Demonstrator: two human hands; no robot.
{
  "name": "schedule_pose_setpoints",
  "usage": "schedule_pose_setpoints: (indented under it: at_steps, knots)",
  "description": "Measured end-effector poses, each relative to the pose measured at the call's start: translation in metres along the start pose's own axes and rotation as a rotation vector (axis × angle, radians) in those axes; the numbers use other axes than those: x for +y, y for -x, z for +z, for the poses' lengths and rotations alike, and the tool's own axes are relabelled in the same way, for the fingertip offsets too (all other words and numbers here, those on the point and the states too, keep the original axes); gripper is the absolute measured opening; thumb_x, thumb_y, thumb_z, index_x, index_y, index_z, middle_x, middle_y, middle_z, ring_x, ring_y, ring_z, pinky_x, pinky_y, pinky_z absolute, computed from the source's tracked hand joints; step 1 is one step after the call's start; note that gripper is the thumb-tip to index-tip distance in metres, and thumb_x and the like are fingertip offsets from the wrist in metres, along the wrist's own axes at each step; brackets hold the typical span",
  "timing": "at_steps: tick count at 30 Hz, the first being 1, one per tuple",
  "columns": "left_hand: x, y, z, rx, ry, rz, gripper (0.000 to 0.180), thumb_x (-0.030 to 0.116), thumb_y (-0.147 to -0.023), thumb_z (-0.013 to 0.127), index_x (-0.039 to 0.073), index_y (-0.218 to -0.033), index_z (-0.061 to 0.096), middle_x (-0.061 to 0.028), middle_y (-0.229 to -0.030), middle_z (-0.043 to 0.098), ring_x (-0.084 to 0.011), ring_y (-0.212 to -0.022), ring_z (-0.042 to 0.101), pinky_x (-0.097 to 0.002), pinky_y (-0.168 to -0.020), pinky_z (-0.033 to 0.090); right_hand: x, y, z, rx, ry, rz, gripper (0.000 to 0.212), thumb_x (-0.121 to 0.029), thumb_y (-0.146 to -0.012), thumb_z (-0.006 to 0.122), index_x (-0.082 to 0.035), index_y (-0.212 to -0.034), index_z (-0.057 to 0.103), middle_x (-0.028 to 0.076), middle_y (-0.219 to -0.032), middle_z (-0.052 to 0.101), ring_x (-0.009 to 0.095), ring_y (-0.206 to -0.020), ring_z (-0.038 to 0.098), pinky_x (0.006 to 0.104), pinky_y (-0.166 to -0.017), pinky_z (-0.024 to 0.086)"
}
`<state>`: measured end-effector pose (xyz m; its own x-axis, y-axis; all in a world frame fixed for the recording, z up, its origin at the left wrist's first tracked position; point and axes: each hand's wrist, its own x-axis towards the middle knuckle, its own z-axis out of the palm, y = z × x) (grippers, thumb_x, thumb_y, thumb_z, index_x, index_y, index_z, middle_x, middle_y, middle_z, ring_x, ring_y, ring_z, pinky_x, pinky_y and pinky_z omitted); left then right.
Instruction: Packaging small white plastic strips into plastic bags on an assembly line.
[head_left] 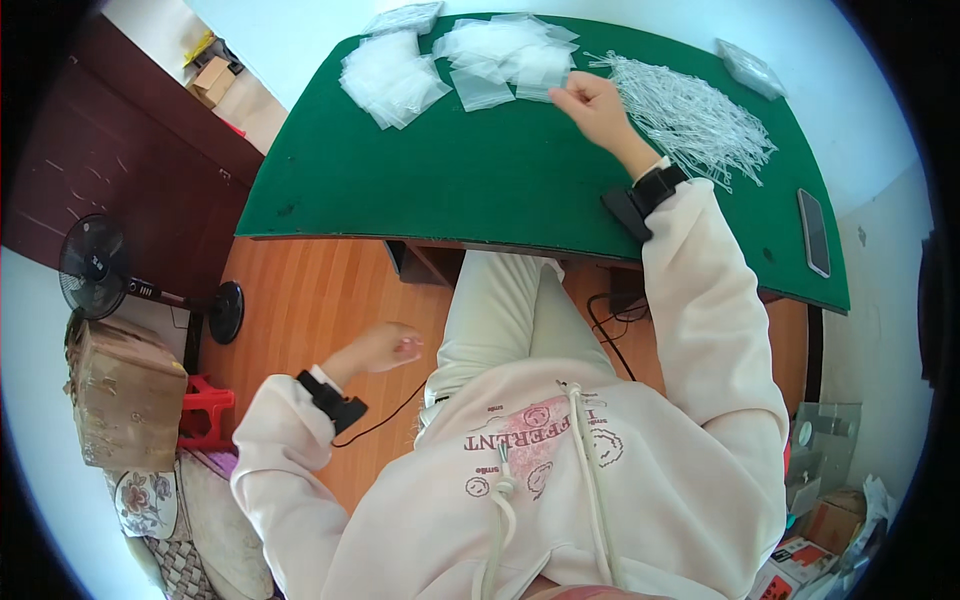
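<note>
My right hand [595,108] reaches over the green table, its thumb and fingers pinched at the edge of a clear plastic bag [538,82]. That bag lies at the near right side of a loose pile of clear bags [490,45]. A second pile of clear bags [392,80] is further left. Just right of my right hand spreads a heap of thin white strands with looped ends [695,120]. My left hand [380,347] hangs in front of the table, left of my legs, with curled fingers and nothing visible in them.
A bundle of clear packets [403,18] and another clear packet [750,68] lie along the far edge of the table [400,190]. A phone [813,233] rests near its right edge. On the left stand a black fan [95,265] and a cardboard box [130,395]. Cables cross the floor.
</note>
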<state>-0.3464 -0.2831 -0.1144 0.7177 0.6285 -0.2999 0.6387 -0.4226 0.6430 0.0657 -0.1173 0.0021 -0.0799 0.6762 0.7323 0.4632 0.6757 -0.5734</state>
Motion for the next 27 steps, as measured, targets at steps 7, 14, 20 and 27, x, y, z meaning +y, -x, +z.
schedule_pose_setpoints:
  at_steps: [7, 14, 20, 27]
  knots:
    - [0.001, -0.049, 0.034, -0.136, 0.088, -0.018, 0.021, 0.021, -0.076, 0.063, 0.002, -0.08, 0.056, -0.0105, -0.076, 0.059, -0.0218, -0.069, 0.054, -0.0339, -0.061, 0.043, -0.112, 0.072, -0.016, -0.622, -0.079, -0.114, 0.031, -0.017, -0.076, 0.064, -0.004, -0.057, 0.042, 0.009, -0.053, 0.042, 0.023, -0.044, 0.039, 0.0331, -0.042, 0.031]
    - [-0.003, -0.077, 0.025, -0.331, 0.148, -0.094, 0.025, 0.023, -0.068, 0.07, 0.003, -0.071, 0.055, -0.0068, -0.069, 0.057, -0.0179, -0.065, 0.053, -0.0315, -0.056, 0.041, -0.132, 0.199, -0.007, -1.048, -0.012, 0.099, 0.021, -0.022, -0.078, 0.061, -0.005, -0.068, 0.054, 0.01, -0.065, 0.053, 0.024, -0.056, 0.052, 0.032, -0.05, 0.041]
    - [-0.02, -0.07, 0.036, -0.241, 0.323, -0.079, 0.024, 0.018, -0.065, 0.073, 0.004, -0.065, 0.054, -0.0029, -0.061, 0.053, -0.0127, -0.059, 0.049, -0.028, -0.053, 0.037, -0.059, 0.284, 0.024, -0.772, -0.294, 0.786, 0.024, -0.026, -0.081, 0.057, -0.005, -0.092, 0.058, 0.008, -0.083, 0.061, 0.018, -0.068, 0.056, 0.0327, -0.058, 0.045]
    - [-0.003, -0.071, 0.033, -0.205, 0.338, -0.076, 0.023, 0.017, -0.065, 0.073, 0.004, -0.064, 0.054, -0.001, -0.06, 0.052, -0.0104, -0.057, 0.046, -0.0266, -0.052, 0.037, 0.142, 0.422, 0.043, -0.06, -0.724, 1.024, 0.032, -0.017, -0.085, 0.053, -0.005, -0.114, 0.048, 0.006, -0.11, 0.053, 0.019, -0.097, 0.049, 0.0291, -0.081, 0.041]
